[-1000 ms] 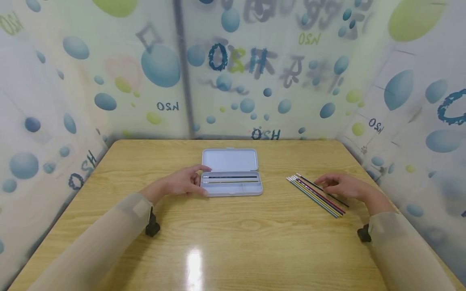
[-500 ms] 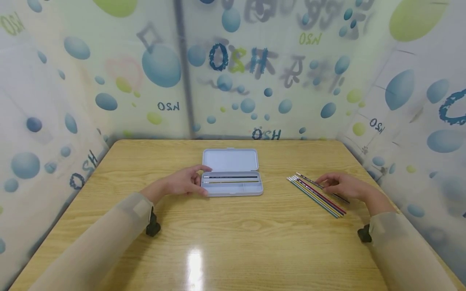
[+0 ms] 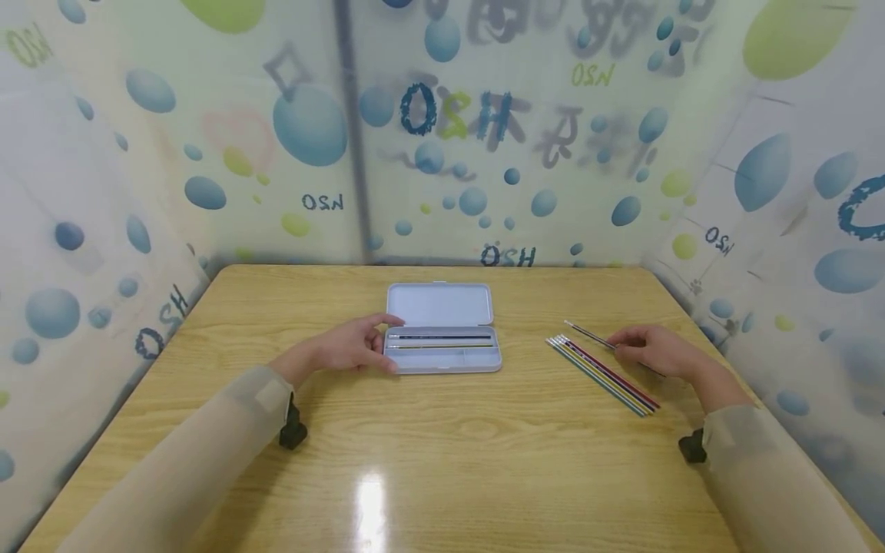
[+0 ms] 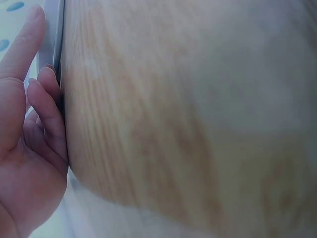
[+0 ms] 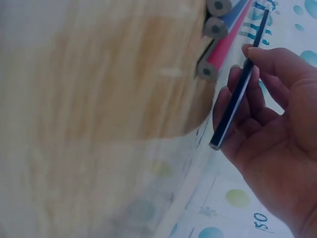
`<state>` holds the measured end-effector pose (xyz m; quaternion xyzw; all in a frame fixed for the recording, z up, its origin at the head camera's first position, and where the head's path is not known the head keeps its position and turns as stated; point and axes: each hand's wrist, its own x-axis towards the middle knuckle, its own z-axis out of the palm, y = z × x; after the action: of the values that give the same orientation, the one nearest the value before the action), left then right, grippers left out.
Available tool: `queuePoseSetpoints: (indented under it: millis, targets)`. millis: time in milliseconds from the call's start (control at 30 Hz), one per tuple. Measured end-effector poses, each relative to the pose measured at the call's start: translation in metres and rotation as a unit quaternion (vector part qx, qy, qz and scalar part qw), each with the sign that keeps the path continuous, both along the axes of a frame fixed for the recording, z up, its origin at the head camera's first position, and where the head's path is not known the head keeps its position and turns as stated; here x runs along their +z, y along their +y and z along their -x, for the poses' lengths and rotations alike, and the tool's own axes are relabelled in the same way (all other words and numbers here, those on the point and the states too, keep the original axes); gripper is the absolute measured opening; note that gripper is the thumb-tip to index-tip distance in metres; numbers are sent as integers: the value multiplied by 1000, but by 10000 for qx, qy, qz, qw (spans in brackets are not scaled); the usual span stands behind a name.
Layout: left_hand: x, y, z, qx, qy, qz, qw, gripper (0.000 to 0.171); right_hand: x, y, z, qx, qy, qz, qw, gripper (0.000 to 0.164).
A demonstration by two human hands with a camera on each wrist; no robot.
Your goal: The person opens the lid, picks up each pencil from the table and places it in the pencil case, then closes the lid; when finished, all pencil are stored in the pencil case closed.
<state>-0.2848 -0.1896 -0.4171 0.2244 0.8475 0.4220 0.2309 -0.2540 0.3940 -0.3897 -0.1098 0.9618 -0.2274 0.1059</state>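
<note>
An open pale pencil case (image 3: 425, 359) lies on the table, its lid (image 3: 439, 305) folded back. Two pencils, a dark one (image 3: 442, 336) and a yellowish one (image 3: 442, 346), lie in its rear compartment. My left hand (image 3: 349, 343) holds the case's left end, thumb at the front corner and index finger at the back. At the right, my right hand (image 3: 653, 352) pinches a dark pencil (image 5: 237, 96) between thumb and fingers. Beside it lies a slanting row of several coloured pencils (image 3: 603, 376), white-tipped ends pointing away; their flat ends show in the right wrist view.
The wood-grain table (image 3: 449, 438) extends around the case and pencils. Patterned sheets (image 3: 442, 169) with blue and green drops enclose its back and both sides. Each wrist bears a small black device (image 3: 293, 430).
My right hand has lifted the dark pencil away from the row, a little up and to the right. My left hand stays on the case. The head view shifts slightly.
</note>
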Motion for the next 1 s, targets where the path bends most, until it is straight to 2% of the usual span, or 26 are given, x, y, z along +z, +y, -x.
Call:
queuePoseSetpoints:
  millis: [267, 433, 733, 1000]
  targets:
    - [-2, 0, 1, -8, -2, -30, 10000, 90, 6, -11, 5, 88, 408, 519, 9978, 35]
    - [-3, 0, 2, -7, -20, -41, 10000, 90, 15, -28, 6, 295, 634, 503, 9963, 35]
    - [-2, -1, 2, -2, 17, -16, 10000, 90, 27, -67, 13, 691, 623, 652, 9935, 28]
    - [0, 0, 0, -47, 89, 56, 9999, 90, 26, -101, 23, 1005, 507, 783, 9906, 28]
